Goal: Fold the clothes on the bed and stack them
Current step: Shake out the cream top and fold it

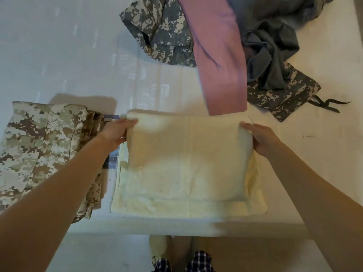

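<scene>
A cream garment (pixel 186 160) lies folded into a rectangle near the front edge of the bed (pixel 59 55). My left hand (pixel 115 132) grips its far left corner, thumb on top. My right hand (pixel 261 138) grips its far right corner. The top layer is slightly smaller than the layer beneath. A folded tan camouflage garment (pixel 43 150) lies directly to the left, under my left forearm.
At the back right lies an unfolded heap: a grey camouflage garment (pixel 161 30), a pink garment (pixel 220 55) reaching down to the cream one, a dark grey cloth (pixel 271 55), and grey camouflage trousers with ties (pixel 284 95). The bed's front edge (pixel 176 228) runs below the cream garment.
</scene>
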